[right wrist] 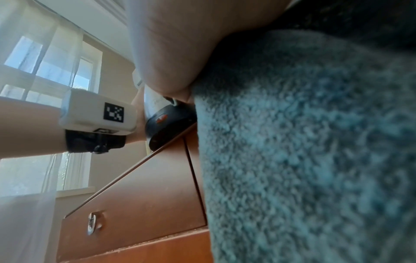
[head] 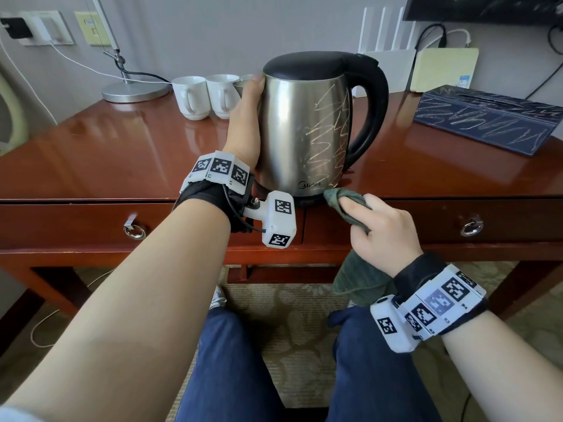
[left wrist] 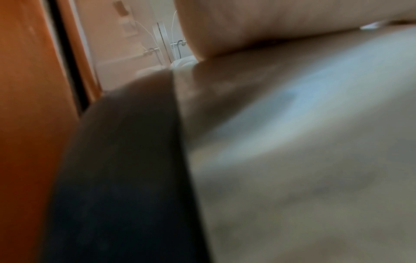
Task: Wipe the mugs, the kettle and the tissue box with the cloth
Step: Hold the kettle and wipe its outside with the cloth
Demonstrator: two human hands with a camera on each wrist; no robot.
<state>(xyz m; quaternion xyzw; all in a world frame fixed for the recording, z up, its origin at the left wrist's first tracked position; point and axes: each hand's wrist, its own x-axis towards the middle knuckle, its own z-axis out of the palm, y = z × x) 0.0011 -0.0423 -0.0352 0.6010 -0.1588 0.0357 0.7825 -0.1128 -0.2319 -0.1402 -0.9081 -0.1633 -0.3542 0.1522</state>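
Right hand [head: 380, 229] at desk [head: 122, 153] front edge, fingers curled around green cloth [head: 344, 202], cloth tip touching kettle [head: 304, 126] base. Left hand [head: 245, 123] wraps kettle's left side near spout, gripping steel body. Kettle upright on desk, scribbled. Mugs [head: 207, 95] behind kettle, left. Scribbled tissue box [head: 487, 120] far right.

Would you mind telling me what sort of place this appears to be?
Probably a hotel room: a wooden desk holds an electric kettle, white mugs and a tissue box, with a desk lamp behind.
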